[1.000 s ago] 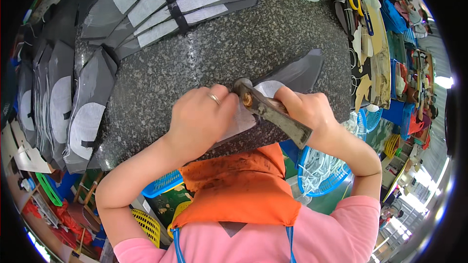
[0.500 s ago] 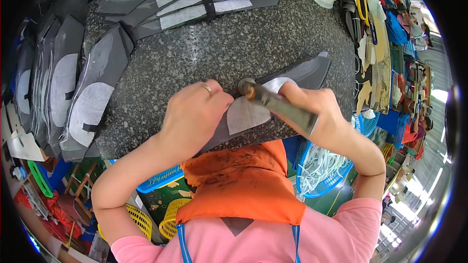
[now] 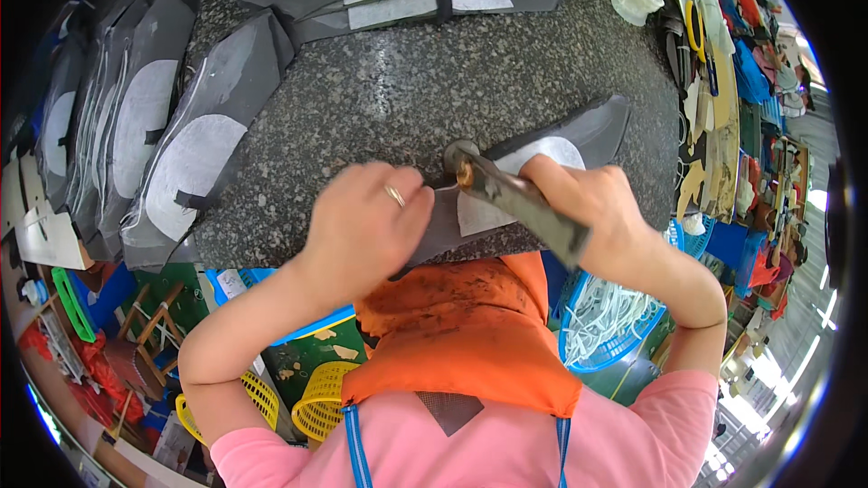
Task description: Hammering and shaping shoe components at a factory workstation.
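A dark grey leather-like piece (image 3: 588,136) with a white patch (image 3: 484,208) lies slantwise near the front edge of the dark speckled stone slab (image 3: 398,81). My right hand (image 3: 588,208) is closed around a worn metal hammer (image 3: 529,203). Its round head (image 3: 461,159) is at the piece's far edge, close to my left fingers; whether it touches cannot be seen. My left hand (image 3: 371,221), a ring on one finger, lies over the piece's left end with its fingers curled down on the edge. What sits under those fingertips is hidden.
Similar pieces (image 3: 190,154) lie stacked at the left, and more (image 3: 389,9) at the slab's back. Yellow-handled scissors (image 3: 694,32) and scraps are at the right. Below the slab stand a blue basket of white strips (image 3: 610,325) and yellow baskets (image 3: 321,398).
The whole view has shifted, with the slab and stacks now farther right and higher. Along the piece's far edge, the hammer head sits farther left relative to the white patch. Both hands keep their grips.
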